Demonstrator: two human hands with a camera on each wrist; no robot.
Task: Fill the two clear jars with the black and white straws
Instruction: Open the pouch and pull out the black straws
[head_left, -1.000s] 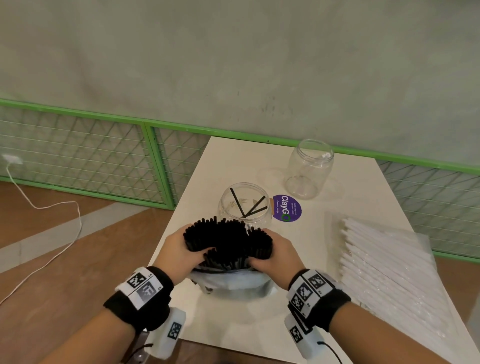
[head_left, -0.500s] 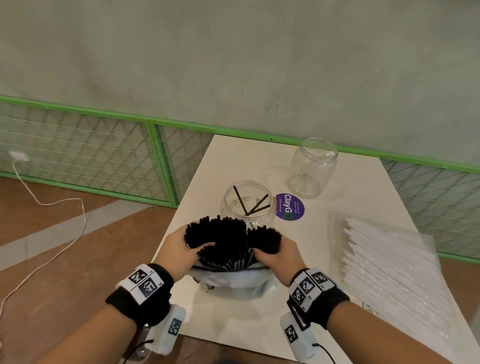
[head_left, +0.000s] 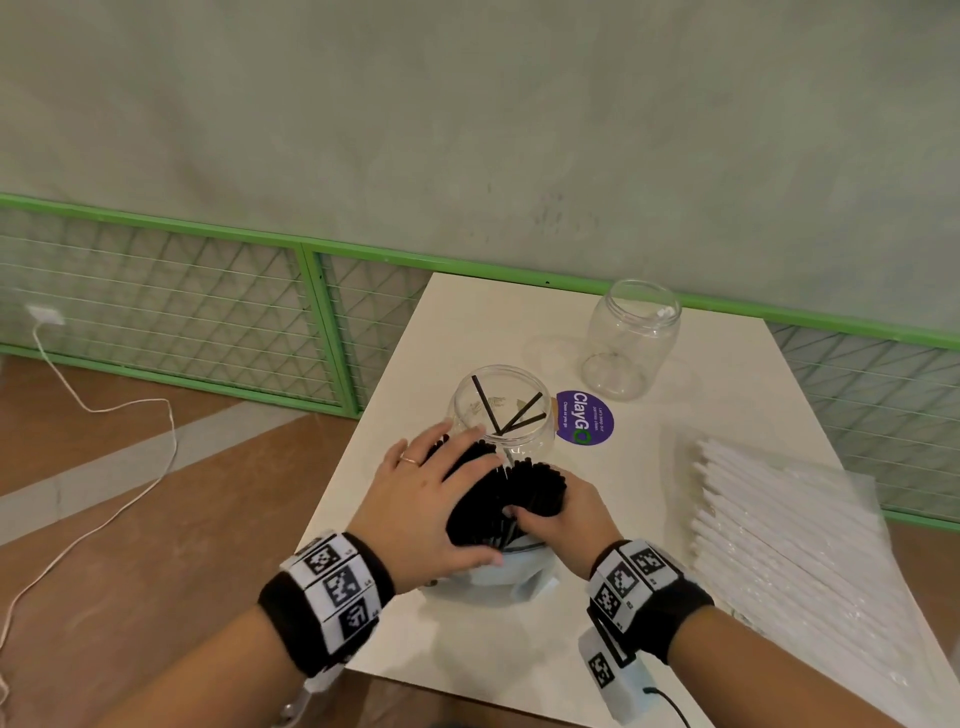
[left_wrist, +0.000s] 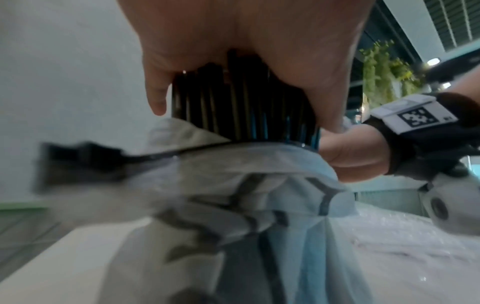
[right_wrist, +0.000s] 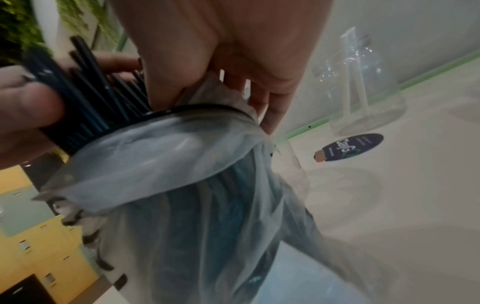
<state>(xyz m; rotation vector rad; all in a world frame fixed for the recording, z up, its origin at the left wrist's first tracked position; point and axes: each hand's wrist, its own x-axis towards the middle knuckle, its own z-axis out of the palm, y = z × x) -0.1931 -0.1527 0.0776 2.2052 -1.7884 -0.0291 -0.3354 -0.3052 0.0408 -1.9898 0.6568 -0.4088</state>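
On the white rectangular table (head_left: 701, 395), the thick bundle of black plastic straws (head_left: 511, 493) stands upright in a crumpled translucent plastic bag (head_left: 488, 577) near the front edge, just in front of the near clear plastic jar (head_left: 501, 410). The left hand (head_left: 423, 512) lies over the left part of the bundle, fingers spread and reaching toward the jar's rim, thumb wrapped round the near side, so it grips a share of the straws. The right hand (head_left: 563, 519) curls round the right part of the bundle, its fingertips also touching the bag's rolled edge. Three loose black straws lean inside that jar. Just right of it sits a round purple sticker (head_left: 584, 424); behind and to the right stands the second clear jar (head_left: 631, 340). Well to the right of the near jar lies the flat pack of white wrapped straws (head_left: 789, 530).
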